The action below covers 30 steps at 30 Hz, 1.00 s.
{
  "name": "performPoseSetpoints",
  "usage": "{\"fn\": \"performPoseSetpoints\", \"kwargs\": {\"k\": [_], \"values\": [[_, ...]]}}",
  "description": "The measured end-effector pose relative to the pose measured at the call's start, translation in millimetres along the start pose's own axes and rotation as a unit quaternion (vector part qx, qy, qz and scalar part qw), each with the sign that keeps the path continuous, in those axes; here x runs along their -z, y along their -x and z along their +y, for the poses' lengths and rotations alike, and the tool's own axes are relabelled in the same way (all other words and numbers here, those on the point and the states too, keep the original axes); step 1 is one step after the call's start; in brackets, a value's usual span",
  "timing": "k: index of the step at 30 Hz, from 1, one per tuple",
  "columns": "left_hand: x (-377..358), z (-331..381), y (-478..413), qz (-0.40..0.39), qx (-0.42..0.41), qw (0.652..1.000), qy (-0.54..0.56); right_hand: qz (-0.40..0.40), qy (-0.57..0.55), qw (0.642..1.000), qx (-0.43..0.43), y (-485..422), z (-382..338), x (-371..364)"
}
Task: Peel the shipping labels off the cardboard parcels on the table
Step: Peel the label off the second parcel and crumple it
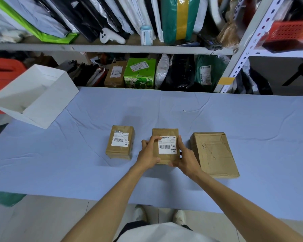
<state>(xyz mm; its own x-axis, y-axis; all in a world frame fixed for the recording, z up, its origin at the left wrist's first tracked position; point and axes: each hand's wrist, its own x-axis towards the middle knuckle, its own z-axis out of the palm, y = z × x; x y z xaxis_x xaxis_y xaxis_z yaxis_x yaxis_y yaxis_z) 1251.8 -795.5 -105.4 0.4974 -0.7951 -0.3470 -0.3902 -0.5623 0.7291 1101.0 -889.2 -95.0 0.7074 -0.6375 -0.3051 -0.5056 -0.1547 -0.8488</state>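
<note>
both hands on the middle parcel (165, 132): the left hand (148, 153) grips its left edge, a fingertip at the corner of its white label (167, 145), and the right hand (186, 159) clasps the right side. just left of the grip lies a second labelled parcel (119, 151), just right a bigger parcel (214, 154), both on the blue cloth (217, 110).

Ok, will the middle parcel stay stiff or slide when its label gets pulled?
Probably stiff: the middle parcel has square cardboard edges. Likely light, being small, so it could slide on the blue cloth; the left hand and right hand gripping its sides should steady it.
</note>
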Motion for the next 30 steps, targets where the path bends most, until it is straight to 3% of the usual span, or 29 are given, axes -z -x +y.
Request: {"fn": "performPoseSetpoints", "kwargs": {"k": [8, 14, 24, 30], "values": [[-3, -1, 7, 0.033, -0.003, 0.999, 0.027, -0.002, -0.073, 0.997, -0.028, -3, 0, -2], [-22, 0, 17, 0.102, 0.016, 0.994, 0.047, -0.013, -0.031, 0.999, -0.01, -4, 6, -2], [-21, -3, 11, 0.071, 0.042, 0.996, 0.039, -0.01, -0.016, 1.0, -0.009, -10, 11, -2], [-18, -9, 5, 0.054, 0.036, 0.989, 0.131, -0.011, -0.011, 1.0, -0.016, -11, 9, -3]]}}
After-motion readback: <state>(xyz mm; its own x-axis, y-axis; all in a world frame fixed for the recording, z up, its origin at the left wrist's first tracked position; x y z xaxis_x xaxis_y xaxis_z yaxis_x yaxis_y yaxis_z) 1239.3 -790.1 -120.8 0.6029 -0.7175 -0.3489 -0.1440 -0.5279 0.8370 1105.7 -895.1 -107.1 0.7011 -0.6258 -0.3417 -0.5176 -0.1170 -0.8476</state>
